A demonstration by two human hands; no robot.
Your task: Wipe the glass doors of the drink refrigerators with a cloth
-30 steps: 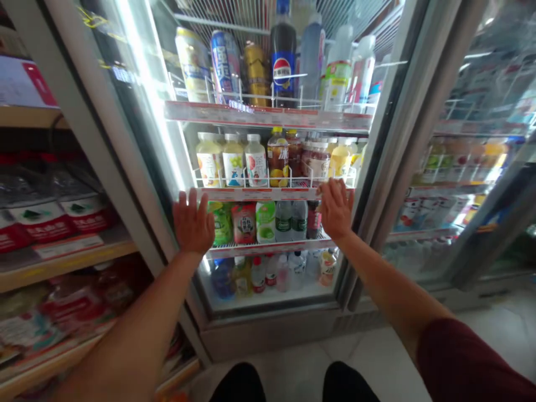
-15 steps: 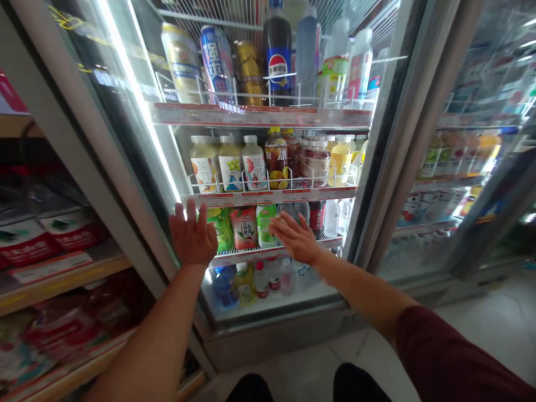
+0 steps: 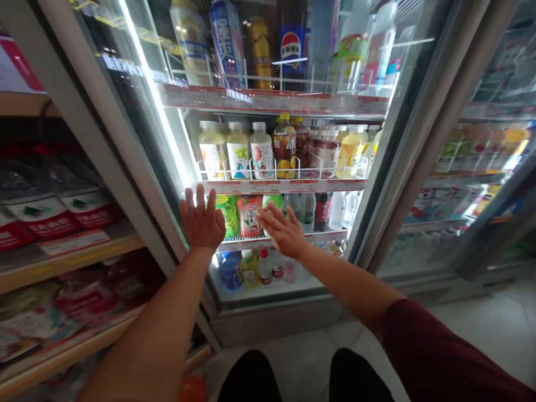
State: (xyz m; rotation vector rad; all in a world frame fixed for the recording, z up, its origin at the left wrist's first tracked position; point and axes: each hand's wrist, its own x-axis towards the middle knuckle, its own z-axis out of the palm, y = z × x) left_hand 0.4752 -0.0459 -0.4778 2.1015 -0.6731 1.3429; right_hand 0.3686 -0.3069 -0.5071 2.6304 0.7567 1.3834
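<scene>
My left hand is raised, fingers spread, in front of the left part of a glass-door drinks fridge. Beside its thumb shows a green drink pack. My right hand reaches in from the right with its fingers stretched out. It hangs before a red drink pack and partly covers a green-and-white one. Neither hand holds anything. Whether either palm touches the glass, I cannot tell. White-capped bottles and a yellow-capped tea bottle stand on the shelf above the hands.
Cans and a cola bottle fill the top shelf. Small bottles stand at the fridge bottom. At left, an open wooden shelf holds packs of bottled water. Another glass-door fridge adjoins at right, above a tiled floor.
The view has tilted down and come closer. My right hand has shifted left, nearer to my left hand, uncovering clear bottles behind it. Both hands stay open.
</scene>
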